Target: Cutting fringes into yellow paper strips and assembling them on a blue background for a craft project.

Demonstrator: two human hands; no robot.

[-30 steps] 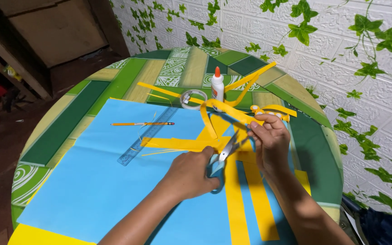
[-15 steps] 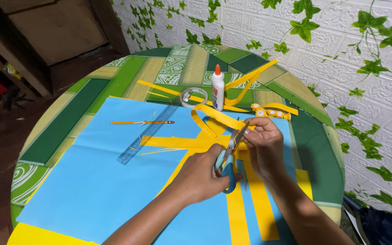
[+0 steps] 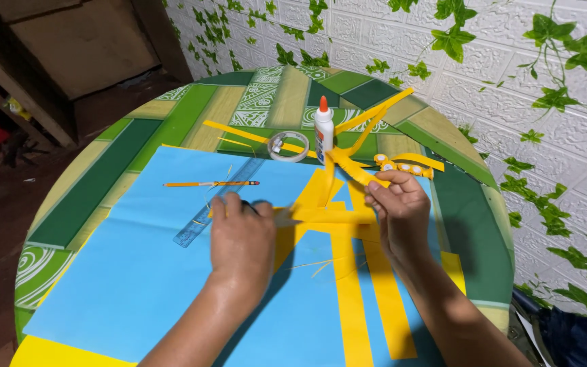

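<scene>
Over at 9 o'clock on the blue paper sheet [image 3: 123, 272] a pencil [image 3: 210, 183] and a clear ruler [image 3: 220, 202] are parked, and the left hand [image 3: 242, 238] is blurred over the scissors [image 3: 276, 216], so whether its fingers are closed can't be told. At 3 o'clock a yellow paper strip [image 3: 351, 170] is pinched by the right hand [image 3: 400, 211], near the glue bottle [image 3: 323, 129] on the tabletop [image 3: 171, 122]. Cleaner cuts are probably had if the strip is kept taut and fed slowly.
</scene>
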